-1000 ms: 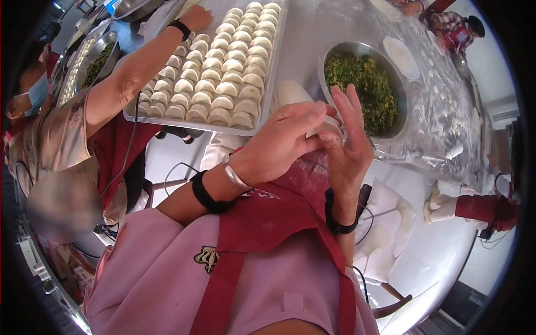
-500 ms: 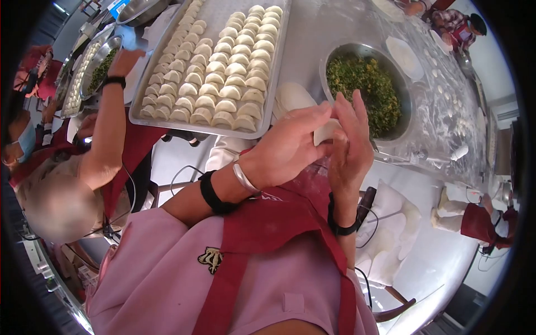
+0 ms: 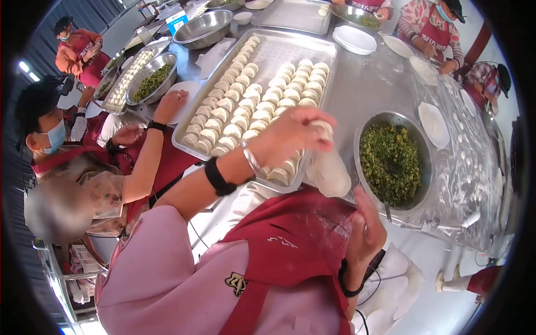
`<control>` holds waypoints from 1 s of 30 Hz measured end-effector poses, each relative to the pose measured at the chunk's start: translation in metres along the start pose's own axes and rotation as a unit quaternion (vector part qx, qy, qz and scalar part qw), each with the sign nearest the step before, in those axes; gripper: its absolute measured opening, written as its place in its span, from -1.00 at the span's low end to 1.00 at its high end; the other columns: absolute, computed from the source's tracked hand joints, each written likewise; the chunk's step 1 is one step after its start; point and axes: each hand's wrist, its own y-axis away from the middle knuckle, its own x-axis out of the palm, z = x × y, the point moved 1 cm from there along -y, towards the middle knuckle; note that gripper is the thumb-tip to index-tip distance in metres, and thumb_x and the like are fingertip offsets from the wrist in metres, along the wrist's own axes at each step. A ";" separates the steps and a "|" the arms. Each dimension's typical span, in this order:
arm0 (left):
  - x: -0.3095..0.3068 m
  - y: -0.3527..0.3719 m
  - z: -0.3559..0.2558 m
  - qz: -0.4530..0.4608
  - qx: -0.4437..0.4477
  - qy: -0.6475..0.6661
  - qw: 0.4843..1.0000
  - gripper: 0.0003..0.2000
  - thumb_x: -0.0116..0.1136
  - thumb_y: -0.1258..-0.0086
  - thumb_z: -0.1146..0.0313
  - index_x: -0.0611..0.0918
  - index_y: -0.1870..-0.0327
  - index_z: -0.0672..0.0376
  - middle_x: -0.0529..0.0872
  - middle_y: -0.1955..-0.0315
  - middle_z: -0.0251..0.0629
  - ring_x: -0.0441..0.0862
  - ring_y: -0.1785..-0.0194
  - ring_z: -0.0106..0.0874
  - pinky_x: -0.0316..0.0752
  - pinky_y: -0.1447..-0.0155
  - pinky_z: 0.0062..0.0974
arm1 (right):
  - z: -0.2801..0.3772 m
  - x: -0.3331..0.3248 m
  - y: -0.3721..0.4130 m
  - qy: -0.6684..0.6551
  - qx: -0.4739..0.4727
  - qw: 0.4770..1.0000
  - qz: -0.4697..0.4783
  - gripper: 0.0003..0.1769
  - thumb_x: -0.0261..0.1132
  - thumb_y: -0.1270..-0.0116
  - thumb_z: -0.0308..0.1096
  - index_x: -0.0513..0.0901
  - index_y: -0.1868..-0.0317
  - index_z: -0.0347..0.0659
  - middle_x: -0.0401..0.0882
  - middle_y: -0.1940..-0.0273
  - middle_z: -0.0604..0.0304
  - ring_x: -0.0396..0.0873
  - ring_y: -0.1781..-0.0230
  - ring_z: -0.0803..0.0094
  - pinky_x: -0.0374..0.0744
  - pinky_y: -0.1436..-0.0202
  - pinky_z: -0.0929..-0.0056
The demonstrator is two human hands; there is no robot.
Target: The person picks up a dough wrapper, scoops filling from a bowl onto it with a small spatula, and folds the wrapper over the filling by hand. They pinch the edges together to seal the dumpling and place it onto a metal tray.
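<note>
A folded dumpling (image 3: 321, 130) is held between the thumb and fingers of my left hand (image 3: 296, 133), above the near right edge of a metal tray (image 3: 184, 134). Rows of dumplings (image 3: 240, 120) stand on that tray. Just below the held dumpling lie pale dough wrappers (image 3: 330, 174), partly covered by the hand. My right hand (image 3: 365, 229) is at the table's front edge, open and holding nothing, with its fingers upward. Nearest to it is a metal bowl (image 3: 429, 178) of chopped green filling (image 3: 391, 159), with a utensil handle (image 3: 388, 211) at the rim.
White plates (image 3: 354, 40) are stacked behind the bowl, and another plate (image 3: 434, 124) lies to its right. Flour dusts the right side of the table (image 3: 463, 184). A co-worker (image 3: 128, 162) sits close on my left. An empty-looking steel basin (image 3: 204, 30) stands farther back.
My hands have parted. The left one has carried the dumpling toward the tray, while the right one has dropped lower and opened. The view has shifted, showing more of the table's far side.
</note>
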 end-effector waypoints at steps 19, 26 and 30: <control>-0.175 -0.295 -0.009 -0.195 0.115 -0.264 0.937 -0.73 0.19 -0.26 0.58 0.72 0.02 0.36 0.76 0.26 -0.22 0.71 0.22 -0.48 0.66 0.16 -0.59 | -0.066 0.017 0.034 -0.037 0.183 0.976 0.112 -0.79 0.31 -0.20 -0.58 0.72 0.13 -0.36 0.75 0.11 -0.04 0.73 0.04 0.09 0.62 -0.12 0.28; -0.199 -0.373 0.033 -0.182 0.146 -0.499 0.835 -0.76 0.19 -0.22 0.54 0.78 0.12 0.21 0.81 0.30 -0.17 0.72 0.26 -0.44 0.60 0.12 -0.53 | -0.084 0.017 0.034 -0.033 0.240 0.967 0.079 -0.79 0.33 -0.21 -0.59 0.72 0.12 -0.37 0.76 0.12 -0.03 0.74 0.08 0.14 0.65 -0.05 0.32; -0.200 -0.382 0.050 -0.146 0.137 -0.534 0.821 -0.76 0.19 -0.21 0.53 0.78 0.12 0.21 0.81 0.26 -0.14 0.74 0.19 -0.38 0.60 0.01 -0.50 | -0.086 0.017 0.031 -0.047 0.252 0.963 0.077 -0.79 0.31 -0.24 -0.57 0.71 0.10 -0.40 0.75 0.12 -0.07 0.74 0.07 0.12 0.64 -0.06 0.32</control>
